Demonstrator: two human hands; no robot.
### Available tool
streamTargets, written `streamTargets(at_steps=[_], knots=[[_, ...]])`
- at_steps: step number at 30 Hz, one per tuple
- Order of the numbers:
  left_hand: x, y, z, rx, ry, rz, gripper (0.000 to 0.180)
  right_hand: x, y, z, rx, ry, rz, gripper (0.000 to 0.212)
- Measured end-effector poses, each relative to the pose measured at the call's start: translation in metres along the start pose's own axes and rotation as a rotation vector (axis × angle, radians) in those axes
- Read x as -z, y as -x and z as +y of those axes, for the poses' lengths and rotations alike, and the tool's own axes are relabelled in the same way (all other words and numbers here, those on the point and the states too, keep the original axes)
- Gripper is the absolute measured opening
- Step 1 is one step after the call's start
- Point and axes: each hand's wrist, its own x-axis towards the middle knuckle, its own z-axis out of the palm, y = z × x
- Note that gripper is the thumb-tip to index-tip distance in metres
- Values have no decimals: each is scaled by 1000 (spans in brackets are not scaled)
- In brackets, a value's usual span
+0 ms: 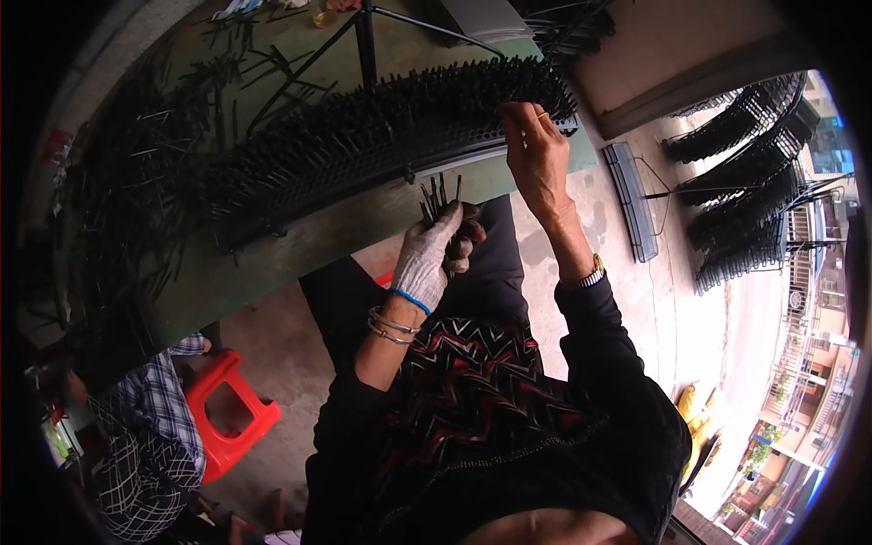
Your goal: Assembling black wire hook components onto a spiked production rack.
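Observation:
A long black perforated bar (363, 168), its top edge thick with short black bristle strips (363, 123), lies across the green table in front of me. My left hand (431, 241), in a white glove with dark-stained fingers, is closed round several thin black strips (440, 193) whose ends stick up past the thumb. It hangs just this side of the table edge, below the bar. My bare right hand (538, 154) is pinched at the right end of the bar, against the bristles. Whatever lies between its fingertips is hidden.
Loose black strips (127, 209) pile up on the left of the green table (363, 227). A red stool (227, 413) and a person in a checked sleeve (168, 400) are at lower left. Another long bar (631, 202) and several black bristled pieces (745, 182) stand at right.

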Motion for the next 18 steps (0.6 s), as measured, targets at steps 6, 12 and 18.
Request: streamTargets(at_steps=[6,12,18], knots=[[-9,9,6,26,-38,67,29,2,2,-2,27,10,-10,12],[-2,8,2,29,-23,14,30,-1,-8,1,-34,-38,22,10],[-1,8,2,41,0,2,30,-2,-6,6,-35,-10,26,11]])
